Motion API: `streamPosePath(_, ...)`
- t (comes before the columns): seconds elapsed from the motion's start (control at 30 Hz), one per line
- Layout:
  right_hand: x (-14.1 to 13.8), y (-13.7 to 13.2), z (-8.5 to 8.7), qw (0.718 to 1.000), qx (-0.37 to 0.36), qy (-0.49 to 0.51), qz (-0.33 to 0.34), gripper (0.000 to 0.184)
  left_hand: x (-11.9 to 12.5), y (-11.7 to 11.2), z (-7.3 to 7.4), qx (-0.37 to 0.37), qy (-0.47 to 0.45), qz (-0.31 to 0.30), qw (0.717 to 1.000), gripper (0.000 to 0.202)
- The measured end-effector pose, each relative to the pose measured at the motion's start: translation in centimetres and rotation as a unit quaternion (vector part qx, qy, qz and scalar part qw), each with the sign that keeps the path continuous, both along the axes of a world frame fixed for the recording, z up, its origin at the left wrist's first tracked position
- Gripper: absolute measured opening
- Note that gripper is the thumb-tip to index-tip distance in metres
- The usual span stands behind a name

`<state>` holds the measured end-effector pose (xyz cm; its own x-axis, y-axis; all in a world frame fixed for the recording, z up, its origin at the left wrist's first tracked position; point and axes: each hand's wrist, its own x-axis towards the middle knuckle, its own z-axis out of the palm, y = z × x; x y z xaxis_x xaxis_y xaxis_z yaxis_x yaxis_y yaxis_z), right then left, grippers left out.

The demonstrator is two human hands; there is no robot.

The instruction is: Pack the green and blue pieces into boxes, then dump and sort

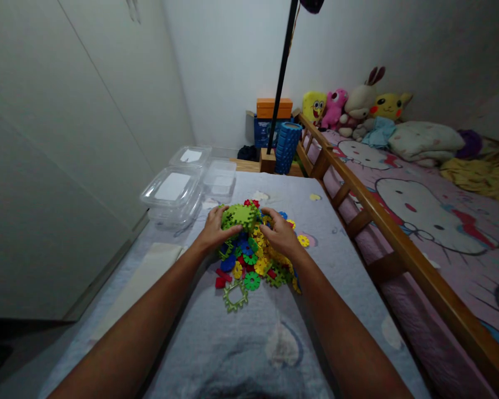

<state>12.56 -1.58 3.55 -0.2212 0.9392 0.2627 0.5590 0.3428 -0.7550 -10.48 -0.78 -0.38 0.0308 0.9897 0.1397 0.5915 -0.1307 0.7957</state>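
A heap of colourful plastic toy pieces [251,259] lies on the cloth-covered table, with yellow, blue, green and red notched discs in it. My left hand [215,228] grips a light green gear-edged block [243,215] at the heap's far left, its thumb along the near side. On the other side, my right hand [280,231] curves against the yellow discs [263,252], thumb and fingers apart; its fingertips are partly hidden among the pieces. A green gear-shaped frame [235,295] lies flat at the near edge, beside red pieces [222,278].
Clear plastic lidded boxes [172,191] are stacked at the table's far left, beside an uncovered clear tub [219,176]. A wooden bed rail [360,194] runs along the right side. Beyond the table stand a black pole [279,83] and a blue foam roller [288,147].
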Motion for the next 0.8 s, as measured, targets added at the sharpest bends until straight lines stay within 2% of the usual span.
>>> streamPosePath(0.07,0.8,-0.3,-0.2,1.000,0.001,0.002,0.025,0.049,-0.6,0.7,-0.2,-0.016,-0.019,-0.011,1.000,0.084)
streamPosePath(0.13,2.5,-0.7,-0.8,1.000,0.004,0.002,0.014,0.048,-1.1,1.2,-0.3,-0.021,-0.036,-0.033,0.999,0.084)
streamPosePath(0.23,5.7,-1.3,-2.6,0.998,0.014,-0.032,-0.053,0.048,-1.2,1.4,-0.3,-0.015,-0.050,-0.051,0.997,0.082)
streamPosePath(0.3,7.3,-1.8,-4.0,0.991,-0.012,-0.072,-0.114,0.059,-0.8,1.2,-0.2,-0.014,-0.033,-0.052,0.998,0.082)
streamPosePath(0.37,7.9,-2.2,-5.2,0.983,-0.039,-0.103,-0.144,0.072,0.0,0.8,-0.1,-0.010,-0.003,-0.060,0.998,0.084)
streamPosePath(0.47,6.8,-2.9,-6.0,0.985,-0.051,-0.109,-0.126,0.090,1.6,0.1,0.1,0.008,0.021,-0.074,0.997,0.088)
streamPosePath(0.6,4.0,-3.5,-5.7,0.991,-0.068,-0.082,-0.077,0.111,3.8,-0.6,0.1,0.025,0.010,-0.091,0.995,0.092)
streamPosePath(0.8,2.2,-3.2,-5.0,0.995,-0.074,0.063,-0.015,0.118,6.1,-1.2,0.8,0.040,-0.058,-0.153,0.986,0.093)
